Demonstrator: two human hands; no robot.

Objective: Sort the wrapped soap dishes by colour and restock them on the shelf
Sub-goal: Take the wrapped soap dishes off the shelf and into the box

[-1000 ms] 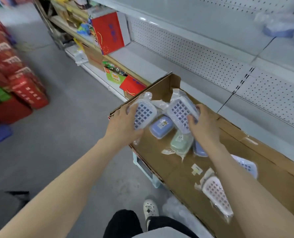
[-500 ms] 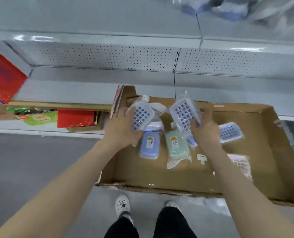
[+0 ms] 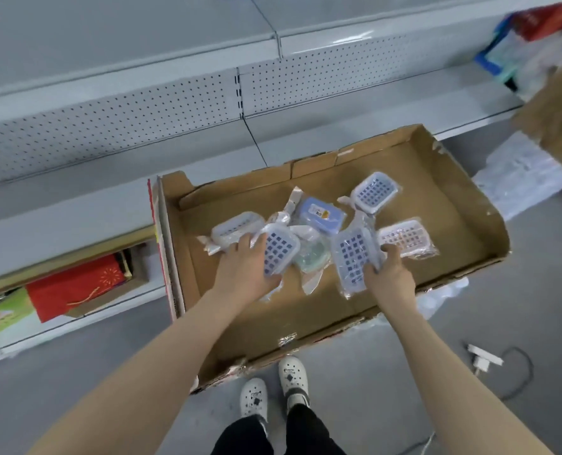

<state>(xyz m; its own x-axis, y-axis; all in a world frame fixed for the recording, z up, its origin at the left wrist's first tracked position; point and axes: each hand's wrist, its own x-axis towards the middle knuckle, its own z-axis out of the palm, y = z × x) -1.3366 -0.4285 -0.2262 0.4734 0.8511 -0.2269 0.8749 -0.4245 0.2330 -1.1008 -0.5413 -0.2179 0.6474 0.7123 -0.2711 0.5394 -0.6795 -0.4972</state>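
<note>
A shallow cardboard box (image 3: 437, 205) holds several plastic-wrapped soap dishes. My left hand (image 3: 245, 274) grips a blue soap dish (image 3: 279, 252), grid side up, over the box's left part. My right hand (image 3: 389, 275) grips another blue soap dish (image 3: 355, 254) near the middle. Between them lies a green soap dish (image 3: 311, 257). Behind it a blue dish with a label (image 3: 320, 215) lies flat. A third blue grid dish (image 3: 374, 192) sits further back right, a pink one (image 3: 404, 238) is right of my right hand, and one more blue one (image 3: 237, 228) is at the left.
Grey metal shelves (image 3: 306, 139) with pegboard backs run behind the box. Red and green packages (image 3: 76, 287) fill the low shelf at left. A second cardboard box (image 3: 561, 119) and plastic sheeting (image 3: 519, 182) are at right. A white plug with a cable (image 3: 484, 357) lies on the floor.
My view has swung to the right and down over the box. Both hands still hold their blue dishes and have lowered them towards the other dishes in the box.
</note>
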